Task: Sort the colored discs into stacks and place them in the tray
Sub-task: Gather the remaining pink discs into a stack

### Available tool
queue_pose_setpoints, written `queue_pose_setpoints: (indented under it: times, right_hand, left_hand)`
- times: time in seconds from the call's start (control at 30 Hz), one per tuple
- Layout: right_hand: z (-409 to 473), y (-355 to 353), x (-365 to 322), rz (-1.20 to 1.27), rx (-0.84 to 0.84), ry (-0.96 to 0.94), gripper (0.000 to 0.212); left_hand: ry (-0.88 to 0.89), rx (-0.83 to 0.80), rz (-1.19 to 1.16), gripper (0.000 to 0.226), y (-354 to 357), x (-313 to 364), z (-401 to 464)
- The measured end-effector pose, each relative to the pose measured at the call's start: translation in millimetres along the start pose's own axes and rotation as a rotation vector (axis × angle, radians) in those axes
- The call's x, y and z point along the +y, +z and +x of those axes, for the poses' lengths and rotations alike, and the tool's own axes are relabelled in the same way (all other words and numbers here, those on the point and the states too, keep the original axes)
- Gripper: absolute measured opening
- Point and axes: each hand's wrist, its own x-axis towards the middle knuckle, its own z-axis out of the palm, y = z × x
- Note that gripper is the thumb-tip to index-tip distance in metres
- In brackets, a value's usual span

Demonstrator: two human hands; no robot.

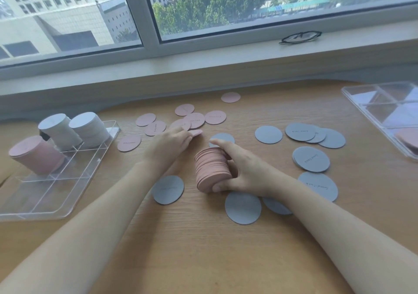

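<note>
My right hand [244,171] grips a thick stack of pink discs [211,169] at the table's middle, thumb under it and fingers over the top. My left hand [172,142] reaches forward and pinches a few pink discs [196,133] at the edge of a loose scatter of pink discs [194,119]. Several grey-blue discs [311,159] lie flat to the right and in front. At the left, a clear divided tray [47,194] holds one pink stack [37,155] and two white stacks [74,130].
A second clear divided tray [384,112] sits at the far right with some pink discs in a near compartment. Black glasses [299,37] lie on the window sill beyond the wooden table [203,248].
</note>
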Motion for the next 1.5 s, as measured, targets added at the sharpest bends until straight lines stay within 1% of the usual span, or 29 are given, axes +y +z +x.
queue_pose_setpoints:
  times: [0.03, 0.13, 0.2, 0.27, 0.43, 0.53, 0.6, 0.63, 0.67, 0.77, 0.83, 0.87, 0.93, 1.0, 1.07, 1.2, 1.3, 1.43, 1.5]
  right_hand:
    - [-0.2, -0.6, -0.1, -0.001, -0.001, 0.003, 0.107]
    - [-1.4, -2.5, -1.5, -0.024, -0.006, -0.012, 0.106]
    - [-1.4, -2.8, -1.4, -0.057, -0.01, -0.025, 0.105]
    - [-0.4, -2.6, -1.1, -0.086, -0.014, -0.028, 0.106]
    - [1.0, -0.5, 0.8, -0.113, -0.014, -0.031, 0.108]
    - [0.6, -0.7, 2.2, -0.074, -0.009, -0.022, 0.103]
    - [0.5, -1.8, 3.2, -0.041, 0.001, -0.004, 0.099]
    - [0.4, -2.2, 3.6, -0.031, 0.003, 0.007, 0.099]
    - [0.3, -2.4, 3.9, -0.026, 0.003, 0.015, 0.099]
    - [1.0, -2.1, 4.5, -0.029, -0.005, 0.025, 0.1]
    - [2.0, -1.8, 4.3, -0.033, -0.009, 0.021, 0.1]
    - [2.4, -1.7, 4.4, -0.034, -0.01, 0.019, 0.099]
    - [2.2, -1.7, 4.0, -0.034, -0.011, 0.02, 0.1]
    - [1.8, -1.6, 3.3, -0.029, -0.014, 0.023, 0.1]
    - [1.7, -1.5, 3.3, -0.03, -0.014, 0.024, 0.1]
    - [1.5, -1.6, 3.1, -0.028, -0.012, 0.02, 0.1]
    - [1.2, -1.1, 3.1, -0.015, -0.011, 0.017, 0.099]
    - [1.2, -0.9, 4.8, -0.005, -0.012, 0.011, 0.097]
    - [0.8, -1.4, 5.7, -0.009, -0.006, 0.006, 0.096]
  left_hand:
    - [-0.035, 0.024, -0.04, 0.047, -3.3, 1.6, -3.6]
    - [-0.135, 0.122, -0.189, 0.025, -13.0, 5.4, -17.5]
    - [-0.169, 0.137, -0.317, 0.016, -18.9, 11.2, -29.9]
    - [-0.181, 0.083, -0.459, 0.016, -25.4, 19.5, -42.4]
    - [-0.143, -0.036, -0.779, 0.027, -32.2, 44.9, -55.3]
    - [-0.141, -0.095, -0.887, 0.025, -30.2, 47.1, -52.2]
    - [-0.156, -0.139, -0.85, 0.024, -27.5, 35.5, -49.7]
    - [-0.191, -0.143, -0.79, 0.023, -26.2, 25.3, -48.8]
    - [-0.246, -0.123, -0.708, 0.02, -25.2, 12.0, -49.0]
    - [-0.439, 0.026, -0.408, 0.018, -22.5, -33.5, -49.8]
    - [-0.539, 0.074, -0.235, 0.026, -19.3, -62.4, -50.7]
    - [-0.578, 0.056, -0.156, 0.033, -17.5, -75.0, -51.3]
    - [-0.628, -0.038, -0.042, 0.049, -14.9, -94.7, -52.6]
    - [-0.673, -0.102, -0.034, 0.06, -15.4, -104.6, -49.9]
    - [-0.7, -0.103, -0.077, 0.061, -18.4, -106.1, -44.0]
    - [-0.682, -0.029, -0.155, 0.052, -25.0, -101.4, -36.7]
    - [-0.707, -0.011, -0.231, 0.054, -26.3, -98.3, -33.2]
    - [-0.653, 0.104, -0.287, 0.052, -19.4, -90.4, -25.1]
    - [-0.623, 0.12, -0.312, 0.049, -15.3, -87.2, -18.2]
